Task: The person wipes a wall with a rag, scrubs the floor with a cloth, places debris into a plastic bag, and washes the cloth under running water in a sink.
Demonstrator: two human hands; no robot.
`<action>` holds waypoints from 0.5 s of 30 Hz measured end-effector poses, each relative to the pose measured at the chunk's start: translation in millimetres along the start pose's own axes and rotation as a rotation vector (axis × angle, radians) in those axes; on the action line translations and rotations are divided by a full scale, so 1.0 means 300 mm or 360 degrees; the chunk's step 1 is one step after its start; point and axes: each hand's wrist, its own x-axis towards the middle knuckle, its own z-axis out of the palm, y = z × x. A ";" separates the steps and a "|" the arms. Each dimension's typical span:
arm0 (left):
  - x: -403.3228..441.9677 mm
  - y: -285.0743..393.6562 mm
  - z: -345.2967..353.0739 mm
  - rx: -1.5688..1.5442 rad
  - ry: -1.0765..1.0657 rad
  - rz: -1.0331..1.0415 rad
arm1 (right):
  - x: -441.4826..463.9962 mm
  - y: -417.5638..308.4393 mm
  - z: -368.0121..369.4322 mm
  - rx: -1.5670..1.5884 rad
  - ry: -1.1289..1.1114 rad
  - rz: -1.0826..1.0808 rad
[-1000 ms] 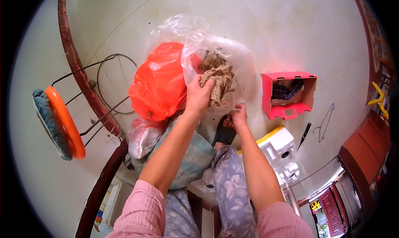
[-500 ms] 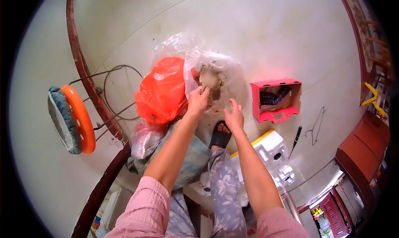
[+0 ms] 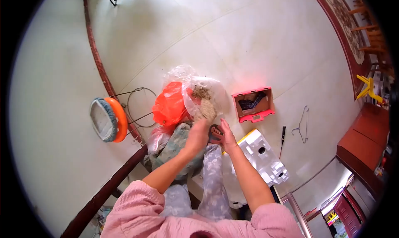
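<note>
My left hand (image 3: 198,135), smeared by motion, is closed at the lower end of a blurred beige knitted piece (image 3: 206,110). That piece reaches up to the mouth of a clear plastic bag (image 3: 218,92), where brownish crumpled material (image 3: 201,92) lies. To the right, my right hand (image 3: 226,136) has its fingers apart and holds nothing, just beside my sandalled foot (image 3: 215,132). An orange-red plastic bag (image 3: 169,105) touches the clear bag on its left. Below it are a red-and-white bag (image 3: 158,139) and a grey-green sack (image 3: 179,148).
A red cardboard box (image 3: 254,116) holding dark checked cloth stands to the right. Near it are white foam packing (image 3: 262,155), a black-handled tool (image 3: 283,134) and a hanger (image 3: 305,126). An orange-rimmed stool (image 3: 120,119) lies at left, beside a dark red rail (image 3: 104,192).
My left hand has drawn back towards my body with the beige piece. My right hand's fingers have spread and turned upward. The view has shifted, showing more floor and black metal legs at the top left.
</note>
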 end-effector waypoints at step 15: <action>-0.237 1.204 -0.486 0.0336 0.0298 0.1047 | -0.891 -0.552 0.327 0.1093 -0.2086 -0.0852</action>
